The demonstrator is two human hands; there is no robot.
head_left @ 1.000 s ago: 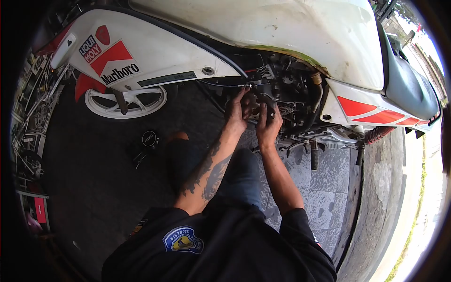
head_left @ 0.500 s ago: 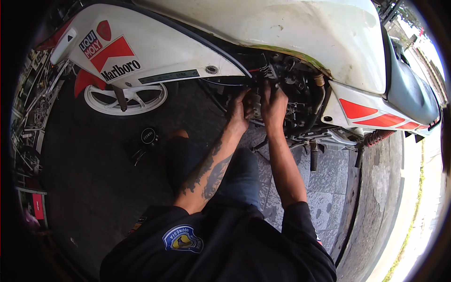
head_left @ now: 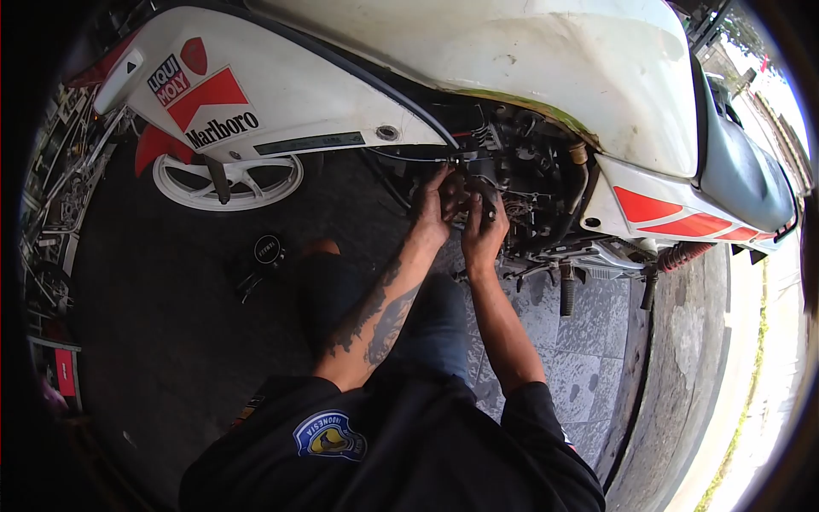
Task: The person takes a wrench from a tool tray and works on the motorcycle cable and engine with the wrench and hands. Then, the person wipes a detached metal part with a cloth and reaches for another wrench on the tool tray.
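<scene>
A motorcycle with white bodywork point(head_left: 546, 60) stands across the view, its engine area point(head_left: 533, 183) exposed below the tank. My left hand point(head_left: 432, 207) is closed at the front of the engine, thumb and fingers around something dark that I cannot make out. Just above its fingertips a thin cable point(head_left: 418, 158) runs toward the engine. Beside it, my right hand point(head_left: 486, 232) is closed with fingers bent, and a small dark part point(head_left: 490, 210) shows at its fingertips. The two hands are close together, and their fingers partly hide what lies between them.
A white front wheel point(head_left: 230, 189) with a red fender point(head_left: 162, 147) is at the left. On the dark floor sits a black round-topped object point(head_left: 268, 249). A foot peg point(head_left: 567, 290) juts out below the engine. Metal parts point(head_left: 64, 205) crowd the far left edge.
My right hand has drawn back and down from the upper engine parts, and a small dark part now shows in its fingers. My left hand has stayed nearly in place.
</scene>
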